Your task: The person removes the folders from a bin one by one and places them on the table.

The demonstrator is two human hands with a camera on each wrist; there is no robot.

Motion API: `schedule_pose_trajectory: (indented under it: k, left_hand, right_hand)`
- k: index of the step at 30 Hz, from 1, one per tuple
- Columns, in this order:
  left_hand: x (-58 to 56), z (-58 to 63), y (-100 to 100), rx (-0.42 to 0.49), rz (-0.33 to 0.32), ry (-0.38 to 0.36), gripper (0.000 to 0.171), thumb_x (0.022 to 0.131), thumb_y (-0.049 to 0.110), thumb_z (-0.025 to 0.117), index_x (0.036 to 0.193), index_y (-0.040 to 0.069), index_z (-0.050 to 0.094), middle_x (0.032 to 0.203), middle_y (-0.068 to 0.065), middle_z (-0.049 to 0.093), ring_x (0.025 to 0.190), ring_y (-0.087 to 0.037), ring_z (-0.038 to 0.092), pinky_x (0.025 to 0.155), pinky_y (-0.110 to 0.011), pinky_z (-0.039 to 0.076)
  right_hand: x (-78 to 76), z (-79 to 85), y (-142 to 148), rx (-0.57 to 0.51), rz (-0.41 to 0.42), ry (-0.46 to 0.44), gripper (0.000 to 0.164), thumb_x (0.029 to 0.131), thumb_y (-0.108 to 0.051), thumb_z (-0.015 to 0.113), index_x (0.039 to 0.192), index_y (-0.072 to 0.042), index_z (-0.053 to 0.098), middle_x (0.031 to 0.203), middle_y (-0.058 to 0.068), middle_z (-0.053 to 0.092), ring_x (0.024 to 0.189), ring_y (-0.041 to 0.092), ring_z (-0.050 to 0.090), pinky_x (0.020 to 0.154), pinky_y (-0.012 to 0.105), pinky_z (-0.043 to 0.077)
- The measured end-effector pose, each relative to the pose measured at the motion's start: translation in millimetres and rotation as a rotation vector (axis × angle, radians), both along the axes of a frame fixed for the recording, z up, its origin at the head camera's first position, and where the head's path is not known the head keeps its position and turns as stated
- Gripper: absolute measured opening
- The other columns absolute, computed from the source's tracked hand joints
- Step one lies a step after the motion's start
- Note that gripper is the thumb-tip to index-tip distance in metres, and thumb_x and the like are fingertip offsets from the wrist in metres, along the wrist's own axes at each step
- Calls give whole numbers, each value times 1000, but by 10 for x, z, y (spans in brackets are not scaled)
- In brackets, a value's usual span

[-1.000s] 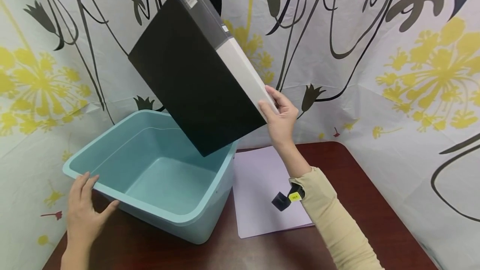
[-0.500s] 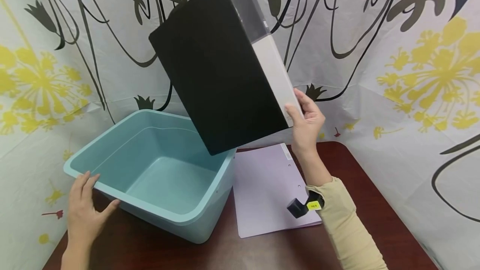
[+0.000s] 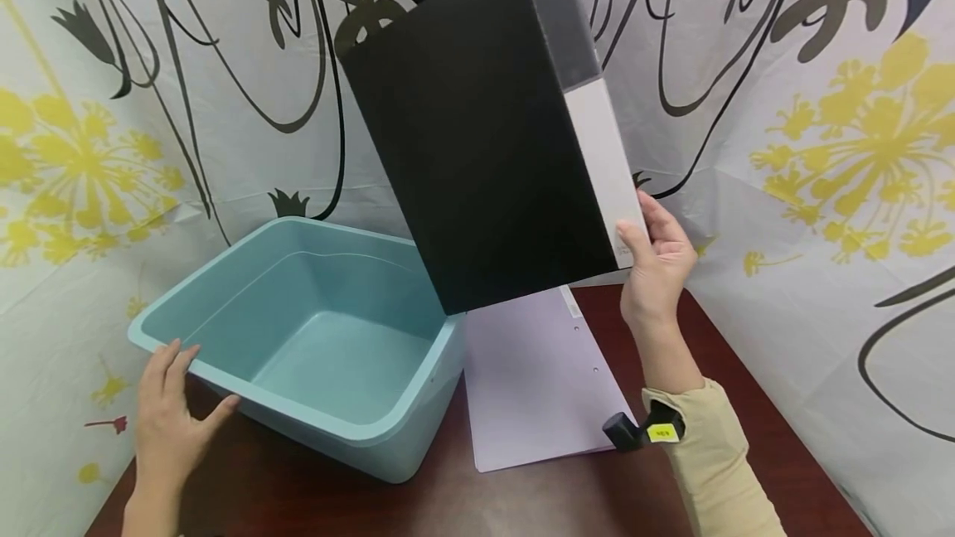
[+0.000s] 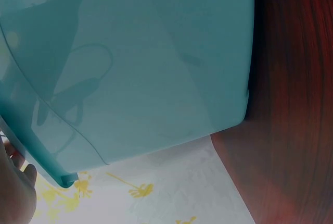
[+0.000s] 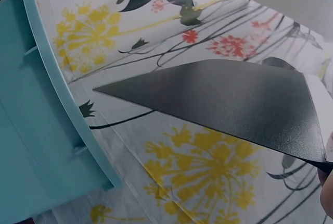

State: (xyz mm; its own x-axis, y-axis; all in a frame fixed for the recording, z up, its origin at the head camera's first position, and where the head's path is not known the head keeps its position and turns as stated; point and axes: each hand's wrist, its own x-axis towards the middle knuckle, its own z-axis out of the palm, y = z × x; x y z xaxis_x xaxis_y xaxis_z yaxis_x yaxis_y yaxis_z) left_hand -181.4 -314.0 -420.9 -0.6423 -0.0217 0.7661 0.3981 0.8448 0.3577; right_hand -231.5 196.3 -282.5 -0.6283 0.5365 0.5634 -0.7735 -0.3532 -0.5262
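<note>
In the head view my right hand (image 3: 660, 263) grips a black folder (image 3: 485, 139) by the lower end of its white-labelled spine, thumb on the near side and fingers behind. The folder hangs tilted in the air, its lower left corner overlapping the right rim of a light blue plastic tub (image 3: 414, 392). In the right wrist view the folder (image 5: 223, 104) appears nearly edge-on, beside the tub wall (image 5: 41, 130). My left hand (image 3: 167, 417) holds the tub's near left rim, fingertips over the edge and thumb at the outer side. Inside the tub, the visible floor is bare.
Lilac sheets or a thin folder (image 3: 533, 388) with punched holes lie on the dark wooden table (image 3: 522, 504), right of the tub. Patterned fabric (image 3: 821, 106) hangs behind and around the table. A small black camera (image 3: 622, 431) sits on the right wrist.
My right hand has carried the black folder to the right and slightly down, turning it more upright and out from over the tub. The left hand and tub have stayed put.
</note>
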Motion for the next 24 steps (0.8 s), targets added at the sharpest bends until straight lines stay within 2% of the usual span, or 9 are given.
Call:
schedule_pose_trajectory:
  k: [8, 24]
  left_hand:
    - [2, -2, 3, 11, -12, 14, 98, 70, 74, 50, 124, -7, 43, 131, -31, 35, 129, -43, 23, 109, -48, 13]
    - [-3, -21, 15, 10, -13, 17, 98, 70, 75, 50, 125, -7, 43, 132, -30, 34, 130, -42, 23, 109, -47, 12]
  right_hand:
    - [80, -75, 238, -86, 57, -23, 31, 75, 22, 55, 104, 11, 62, 95, 14, 66, 83, 20, 61, 65, 22, 51]
    - [264, -319, 751, -220, 51, -141, 30, 75, 23, 55, 102, 12, 61, 93, 17, 63, 76, 21, 64, 58, 24, 52]
